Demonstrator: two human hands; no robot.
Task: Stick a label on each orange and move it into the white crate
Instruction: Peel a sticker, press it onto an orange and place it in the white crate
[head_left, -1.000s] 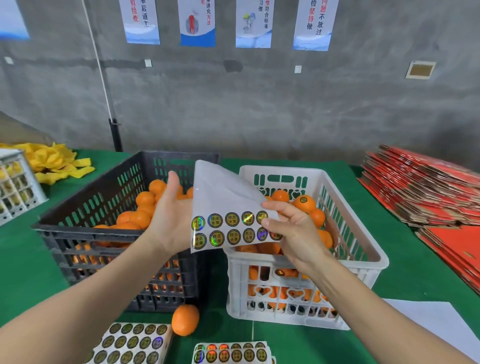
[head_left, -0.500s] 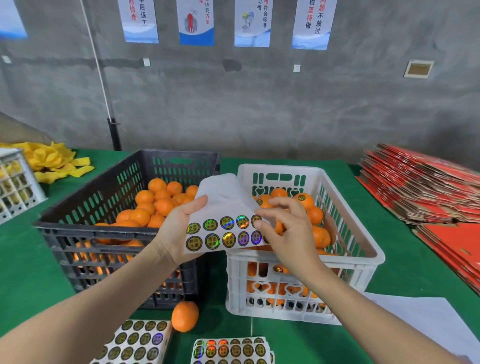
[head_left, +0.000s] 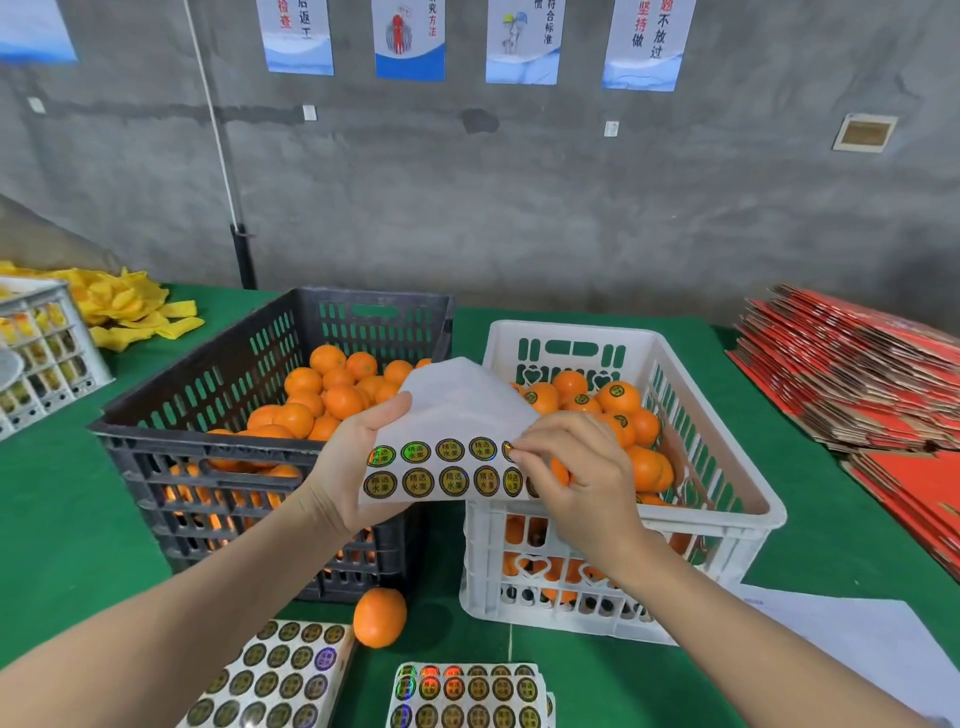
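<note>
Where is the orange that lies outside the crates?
In the head view, the loose orange lies on the green table, low left of centre, before the black crate, left of the white crate.

Glossy holographic labels (head_left: 451, 450) on smooth paper sheet (head_left: 457, 405), perforated plastic white crate (head_left: 748, 499), green cloth tabletop (head_left: 62, 519)

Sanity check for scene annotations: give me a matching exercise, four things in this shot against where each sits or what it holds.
Things:
1. black plastic crate
2. white plastic crate
3. loose round orange
4. white sheet of round labels

States:
A. gripped by the left hand, right hand pinching one label
B. on the green table, outside both crates
C. holds labelled oranges
D. holds oranges showing no labels

Pairs: 1-D, 2-C, 3-B, 4-A.
</note>
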